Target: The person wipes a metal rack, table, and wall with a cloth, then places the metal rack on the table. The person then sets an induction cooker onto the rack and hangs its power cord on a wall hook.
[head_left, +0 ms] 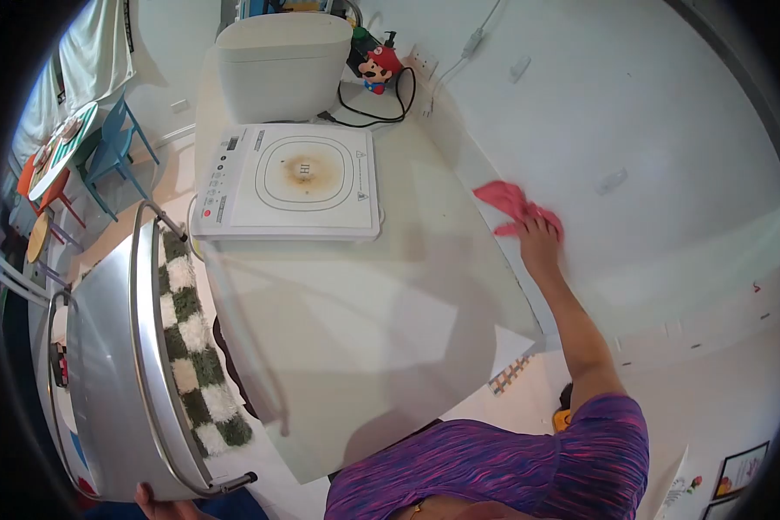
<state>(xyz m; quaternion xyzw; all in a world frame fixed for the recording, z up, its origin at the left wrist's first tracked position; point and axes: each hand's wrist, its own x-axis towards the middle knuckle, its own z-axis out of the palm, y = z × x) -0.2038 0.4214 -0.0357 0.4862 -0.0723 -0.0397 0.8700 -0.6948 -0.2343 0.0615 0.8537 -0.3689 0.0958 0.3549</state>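
Observation:
My right hand (539, 243) presses a crumpled pink cloth (513, 201) against the white wall, just beyond the counter's right edge, with its fingers bent over the cloth. At the bottom left, my left hand (166, 507) is partly visible at the lower edge of a silver metal cart (108, 364) with curved rails; its fingers are largely hidden there. Between the two hands lies the pale countertop (338, 347). A white induction cooktop (290, 182) with a brown stain on its plate sits on the counter.
Behind the cooktop stand a white lidded bin (284, 74), a red-capped figure dispenser (378, 69) and a looped black cable (381, 117). A checkered rug (195, 325) lies on the floor at left. Farther off are a blue chair (113, 156) and a table (65, 147).

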